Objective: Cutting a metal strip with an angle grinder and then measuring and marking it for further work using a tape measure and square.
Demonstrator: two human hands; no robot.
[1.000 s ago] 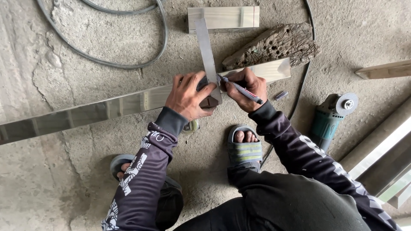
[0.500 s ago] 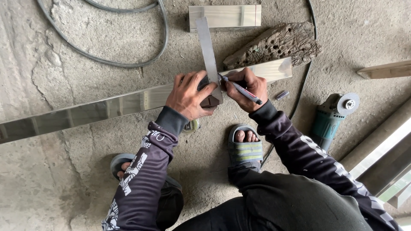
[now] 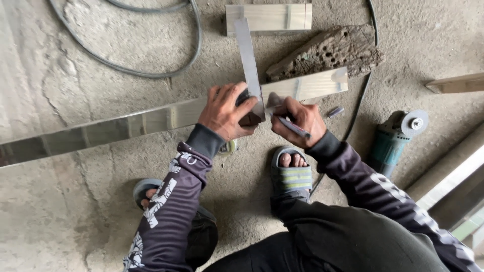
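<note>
My left hand (image 3: pixel 224 112) presses the dark stock of a try square (image 3: pixel 248 65) against a long shiny metal bar (image 3: pixel 126 126) lying on the concrete floor. The square's steel blade runs away from me across the bar. My right hand (image 3: pixel 297 118) holds a marker pen (image 3: pixel 293 128), its tip at the blade's right edge on the bar. The bar's right end (image 3: pixel 315 84) rests near a rough wooden block (image 3: pixel 327 52).
An angle grinder (image 3: pixel 396 138) lies at the right, its cable running up past the wood. A grey hose (image 3: pixel 151 70) curves at the top left. A short metal offcut (image 3: pixel 269 17) lies at the top. More metal bars (image 3: pixel 454 176) lie at the right edge. My sandalled feet are below the bar.
Both hands stay on the square and the pen; the pen has shifted only slightly along the blade's edge.
</note>
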